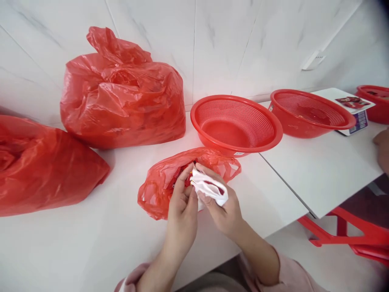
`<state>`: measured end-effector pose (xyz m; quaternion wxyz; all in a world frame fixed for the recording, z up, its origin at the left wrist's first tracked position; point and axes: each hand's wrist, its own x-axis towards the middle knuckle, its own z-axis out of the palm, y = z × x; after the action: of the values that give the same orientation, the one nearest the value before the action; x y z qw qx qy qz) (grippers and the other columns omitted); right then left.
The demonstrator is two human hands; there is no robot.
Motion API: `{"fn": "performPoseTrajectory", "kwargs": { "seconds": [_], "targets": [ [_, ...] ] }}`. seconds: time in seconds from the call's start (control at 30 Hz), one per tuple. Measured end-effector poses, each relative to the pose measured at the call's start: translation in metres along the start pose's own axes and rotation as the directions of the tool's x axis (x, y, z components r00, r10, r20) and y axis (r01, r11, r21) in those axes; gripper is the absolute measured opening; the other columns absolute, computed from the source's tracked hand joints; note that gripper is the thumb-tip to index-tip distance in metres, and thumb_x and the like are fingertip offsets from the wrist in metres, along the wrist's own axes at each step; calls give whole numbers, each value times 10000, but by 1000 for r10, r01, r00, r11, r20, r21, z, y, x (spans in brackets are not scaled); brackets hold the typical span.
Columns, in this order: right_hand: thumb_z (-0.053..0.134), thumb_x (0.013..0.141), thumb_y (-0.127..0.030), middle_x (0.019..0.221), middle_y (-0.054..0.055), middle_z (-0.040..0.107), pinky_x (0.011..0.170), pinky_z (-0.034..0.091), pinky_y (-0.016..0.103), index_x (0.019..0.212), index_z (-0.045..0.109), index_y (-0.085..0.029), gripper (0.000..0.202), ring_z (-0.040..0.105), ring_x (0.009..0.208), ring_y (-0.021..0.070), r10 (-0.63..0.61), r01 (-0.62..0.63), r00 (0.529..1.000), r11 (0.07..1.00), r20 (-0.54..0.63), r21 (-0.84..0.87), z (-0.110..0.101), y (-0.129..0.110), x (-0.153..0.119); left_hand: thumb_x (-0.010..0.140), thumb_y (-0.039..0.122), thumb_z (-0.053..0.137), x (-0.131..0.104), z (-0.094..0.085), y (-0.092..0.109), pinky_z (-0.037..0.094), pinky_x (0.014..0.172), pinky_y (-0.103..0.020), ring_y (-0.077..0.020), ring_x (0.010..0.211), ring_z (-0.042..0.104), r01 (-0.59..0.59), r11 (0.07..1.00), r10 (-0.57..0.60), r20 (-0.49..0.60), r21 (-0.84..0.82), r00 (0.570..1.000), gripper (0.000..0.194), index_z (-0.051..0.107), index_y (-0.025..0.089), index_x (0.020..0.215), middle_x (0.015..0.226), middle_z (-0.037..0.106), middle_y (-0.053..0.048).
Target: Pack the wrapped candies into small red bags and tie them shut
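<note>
A soft, folded white piece that looks like cloth (209,187) is gripped in my right hand (226,207), thumb on the near side and fingers behind. It bends into a loop with a dark red gap inside. My left hand (182,202) is closed at the left end of the white piece, fingertips bent toward it. Something small with a yellow glint shows there, but what the left fingers pinch is hidden. Both hands are over an opened, crumpled red plastic bag (154,188), in which dark red packaged items (178,176) partly show.
Two large, full red bags (124,101) (45,170) stand at the left on the white table (75,243). Behind my hands is a red mesh basket (237,121). Farther right are another basket (313,113), a scale (358,121) and a red stool (358,231). Someone's arm (383,148) shows at the right edge.
</note>
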<state>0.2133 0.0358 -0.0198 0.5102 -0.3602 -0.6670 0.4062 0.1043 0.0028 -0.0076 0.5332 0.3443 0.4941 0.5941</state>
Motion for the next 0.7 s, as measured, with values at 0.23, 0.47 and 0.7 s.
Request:
{"fn": "performPoseTrajectory", "kwargs": {
  "seconds": [0.23, 0.47, 0.7],
  "targets": [
    [532, 915, -533, 753, 61, 700, 616, 558, 306, 836, 698, -192, 387, 652, 671, 197, 321, -289, 926, 942, -201, 171, -8, 10, 4, 838, 307, 705, 1, 6, -10, 522, 958, -329, -245, 1240, 579, 13, 988, 9, 140, -156, 990, 593, 447, 282, 1371, 1376, 587, -90],
    [564, 870, -596, 657, 27, 607, 522, 490, 264, 772, 644, -178, 436, 566, 598, 155, 468, -444, 884, 848, -17, 290, -4, 6, 4, 795, 348, 748, 2, 5, -8, 585, 771, -322, -248, 995, 702, 86, 980, -57, 165, -178, 985, 662, 448, 234, 1373, 1131, 728, -98],
    [717, 805, -447, 674, 32, 654, 619, 521, 314, 733, 678, -178, 282, 616, 683, 188, 451, -414, 892, 826, -9, 383, -15, 15, 4, 776, 323, 773, 3, 4, -2, 564, 691, -248, -179, 846, 707, 109, 986, -92, 134, -124, 987, 562, 583, 191, 1289, 1041, 756, -74]
  ]
}}
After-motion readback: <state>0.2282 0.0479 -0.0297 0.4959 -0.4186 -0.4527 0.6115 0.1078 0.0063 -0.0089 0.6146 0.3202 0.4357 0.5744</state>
